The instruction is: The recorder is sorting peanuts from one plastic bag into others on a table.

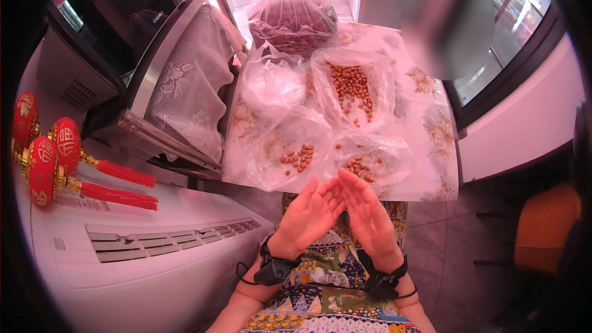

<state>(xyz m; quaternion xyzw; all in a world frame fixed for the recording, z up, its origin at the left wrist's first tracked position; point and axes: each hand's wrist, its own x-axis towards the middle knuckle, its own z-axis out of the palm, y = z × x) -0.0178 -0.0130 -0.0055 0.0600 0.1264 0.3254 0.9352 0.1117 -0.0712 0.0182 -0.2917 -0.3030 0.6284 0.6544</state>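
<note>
My left hand (311, 215) and my right hand (370, 217) are held palms up at the near edge of the table (430, 148), fingertips close together, with nothing in them. Just beyond my fingers lies a clear plastic bag (400, 159) with several reddish-brown peanuts (360, 166) on it. To its left another clear bag (263, 152) bears more peanuts (303, 157). Behind them an opened plastic bag (384, 88) holds a larger heap of peanuts (349, 81). Both wrists wear black straps with small devices.
A tied bag with whitish contents (273, 81) and a big bag of dark red items (293, 27) stand at the back left. Left are a lace-covered metal rack (185, 88), a white appliance with a vent (185, 268) and red lantern ornaments (44, 166). An orange chair (545, 229) stands right.
</note>
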